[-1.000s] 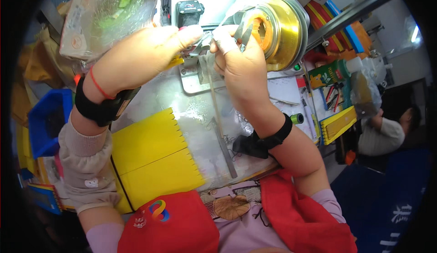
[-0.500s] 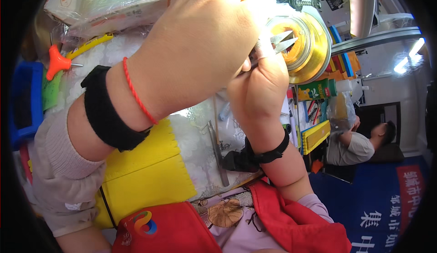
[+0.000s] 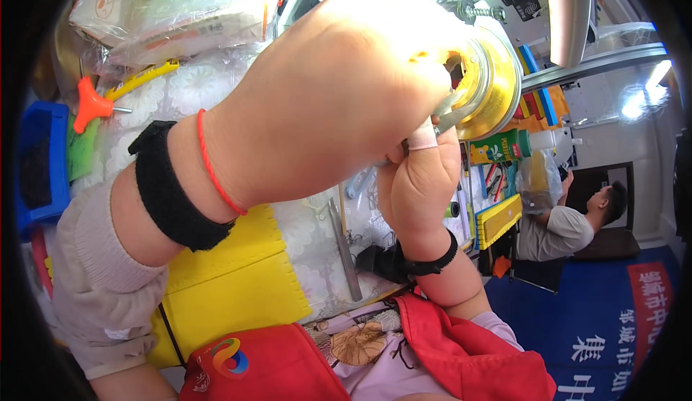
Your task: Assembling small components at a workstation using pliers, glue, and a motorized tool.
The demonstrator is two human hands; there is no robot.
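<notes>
My left hand [image 3: 382, 76] reaches across from the left, with a red cord and a black strap on its wrist. Glare washes out its far side, and most of its fingers are hidden. Below it, my right hand [image 3: 425, 177], a whitish band around one finger, grips scissors [image 3: 450, 117]. The handles are hidden in the grip, and the blades are partly covered by my left hand. The blades lie against the front of a gold-coloured, ring-shaped part [image 3: 501, 84] with an orange inner side. My left hand is up against this part's near edge.
An orange T-handle key [image 3: 92, 104] and a yellow strip [image 3: 140, 80] lie left, near a blue bin [image 3: 42, 163]. Yellow sheets [image 3: 238, 271] and a slim metal tool [image 3: 346, 253] are in front. A green bottle [image 3: 497, 147] stands right; beyond sits another person [image 3: 562, 231].
My left hand has moved right, over the ring-shaped part. The scissors, wide apart and plainly seen before, now sit lower and are partly covered. My right hand has shifted slightly right and down.
</notes>
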